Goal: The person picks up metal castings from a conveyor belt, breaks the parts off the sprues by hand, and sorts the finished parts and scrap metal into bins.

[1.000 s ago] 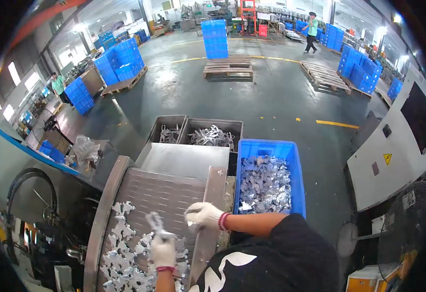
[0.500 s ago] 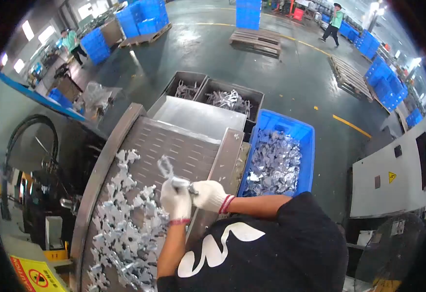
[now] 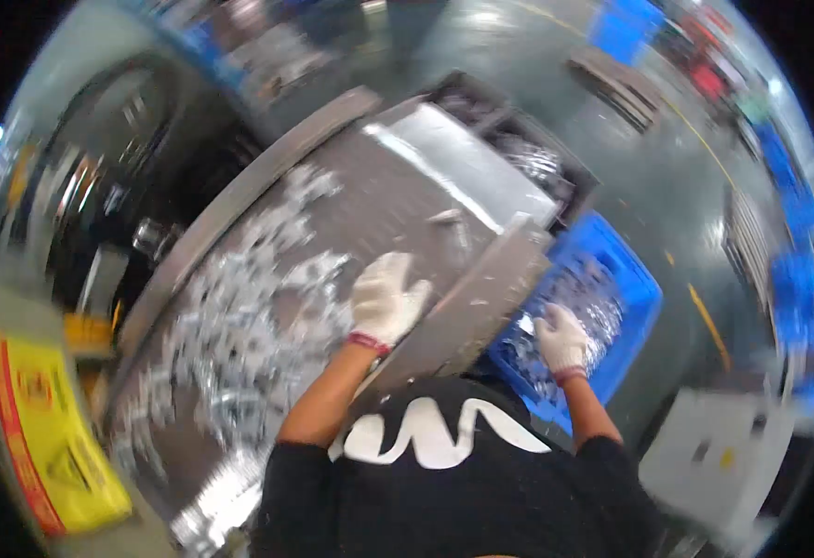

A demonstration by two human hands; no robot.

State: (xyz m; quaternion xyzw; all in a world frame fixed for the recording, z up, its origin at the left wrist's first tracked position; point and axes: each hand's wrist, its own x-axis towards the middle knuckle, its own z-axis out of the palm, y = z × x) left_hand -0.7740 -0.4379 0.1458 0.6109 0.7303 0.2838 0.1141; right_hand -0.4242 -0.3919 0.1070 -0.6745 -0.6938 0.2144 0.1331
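My left hand (image 3: 388,299), in a white glove, is over the conveyor belt (image 3: 384,200), its thumb apart from the fingers and nothing visible in it. A blurred silvery part (image 3: 458,232) lies on the belt beyond it. Many flat metal pieces (image 3: 240,288) cover the belt's left side. My right hand (image 3: 563,342), also gloved, is over the blue bin (image 3: 638,321), fingers apart and blurred, with nothing visible held. Shiny metal scraps (image 3: 602,293) fill the bin around that hand.
Dark crates (image 3: 582,186) with metal parts stand beyond the metal chute plate (image 3: 467,163). A raised rail (image 3: 472,298) separates belt and bin. Machinery and a yellow warning sign (image 3: 58,432) are at left, a grey cabinet (image 3: 719,456) at right. A pallet (image 3: 616,88) stands farther off.
The view has turned and shifted. My hands, together at a metal part half a second ago, are now apart; the right has moved over the blue bin. The elongated part has left my left hand.
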